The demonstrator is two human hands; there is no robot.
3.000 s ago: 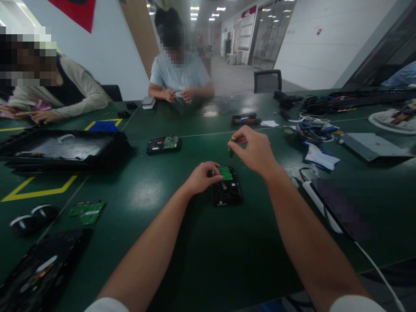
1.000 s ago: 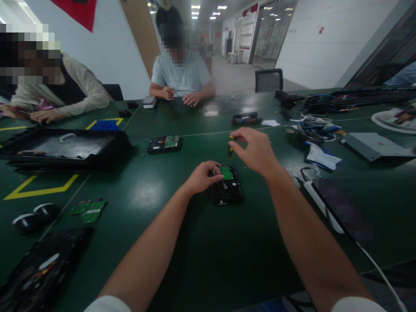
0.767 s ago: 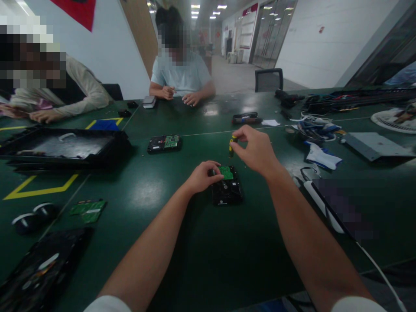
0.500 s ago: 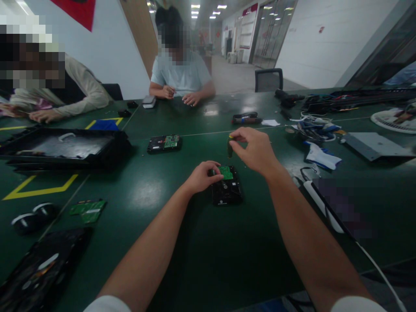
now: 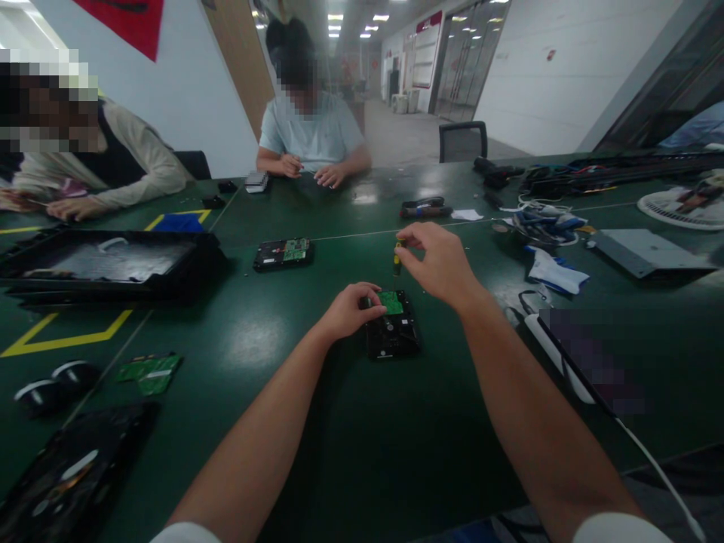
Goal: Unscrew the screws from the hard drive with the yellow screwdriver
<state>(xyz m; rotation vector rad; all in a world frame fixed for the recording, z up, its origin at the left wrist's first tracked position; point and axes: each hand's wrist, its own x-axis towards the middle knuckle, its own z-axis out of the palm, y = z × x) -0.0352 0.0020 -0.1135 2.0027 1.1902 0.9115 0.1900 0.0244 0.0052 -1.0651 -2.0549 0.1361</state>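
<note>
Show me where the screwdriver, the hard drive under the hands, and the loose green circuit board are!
screwdriver (image 5: 397,260): head view, on its dark handle below the fingers.
hard drive (image 5: 393,334): head view, on its black body.
loose green circuit board (image 5: 150,371): head view, on the board's middle.

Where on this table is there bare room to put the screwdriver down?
Bare green table lies left of the hard drive, between it and the loose circuit board, and in front, between the forearms. To the right it is crowded: cables, a white cloth, a grey panel.
</note>
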